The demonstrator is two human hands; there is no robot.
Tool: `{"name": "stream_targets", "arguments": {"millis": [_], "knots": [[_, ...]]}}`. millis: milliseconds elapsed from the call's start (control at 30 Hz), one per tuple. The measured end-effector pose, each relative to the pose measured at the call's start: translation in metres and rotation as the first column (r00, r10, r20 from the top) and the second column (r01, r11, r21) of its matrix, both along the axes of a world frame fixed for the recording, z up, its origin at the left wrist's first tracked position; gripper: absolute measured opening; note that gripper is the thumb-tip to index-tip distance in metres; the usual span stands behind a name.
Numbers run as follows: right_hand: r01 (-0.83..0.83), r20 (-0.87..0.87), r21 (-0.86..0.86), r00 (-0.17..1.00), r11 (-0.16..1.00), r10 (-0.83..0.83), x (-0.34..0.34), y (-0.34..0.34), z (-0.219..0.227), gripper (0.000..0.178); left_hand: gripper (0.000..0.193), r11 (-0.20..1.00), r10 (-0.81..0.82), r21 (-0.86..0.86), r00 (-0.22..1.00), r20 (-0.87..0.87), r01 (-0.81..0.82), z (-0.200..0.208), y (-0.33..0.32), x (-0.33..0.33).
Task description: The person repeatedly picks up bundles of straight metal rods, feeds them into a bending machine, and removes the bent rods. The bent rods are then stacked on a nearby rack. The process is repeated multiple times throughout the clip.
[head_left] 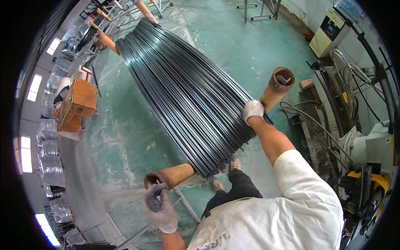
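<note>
With dark rods [189,98] beside my curled right hand [253,111] and brown tube [177,175] ahead of my curled left hand [161,210], pinching I can't tell, uneven shoving could splay rods.

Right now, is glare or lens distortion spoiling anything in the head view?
Head view: pale glare streaks the dark rods, strongest toward their far end; the bright windows at left are blown out; the rods look bowed, likely from the fisheye lens, and the corners are black; the left hand and right hand are readable, without strong blur.
</note>
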State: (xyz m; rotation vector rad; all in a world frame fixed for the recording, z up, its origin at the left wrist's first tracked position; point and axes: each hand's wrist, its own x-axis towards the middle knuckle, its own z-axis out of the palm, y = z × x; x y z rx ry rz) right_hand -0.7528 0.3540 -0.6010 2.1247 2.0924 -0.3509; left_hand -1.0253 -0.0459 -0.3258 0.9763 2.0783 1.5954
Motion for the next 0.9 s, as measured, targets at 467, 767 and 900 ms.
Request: {"name": "stream_targets", "arguments": {"millis": [467,767,900], "knots": [[0.028,-0.087,-0.051,0.996,0.998,-0.033,0.01,-0.044,0.007,0.021,0.027,0.994,-0.054,0.1,0.998,0.018,0.052,-0.009,0.016,-0.024],[-0.06,-0.547,-0.553,0.778,0.831,-0.308,-0.001,-0.097,0.028,0.05,0.02,0.984,-0.167,0.086,0.98,0.107,0.158,0.012,0.004,-0.036],[0.036,-0.625,-0.457,0.698,0.889,-0.349,-0.006,-0.148,0.038,0.062,0.018,0.927,-0.37,0.099,0.924,0.093,0.361,0.008,0.004,-0.015]]}}
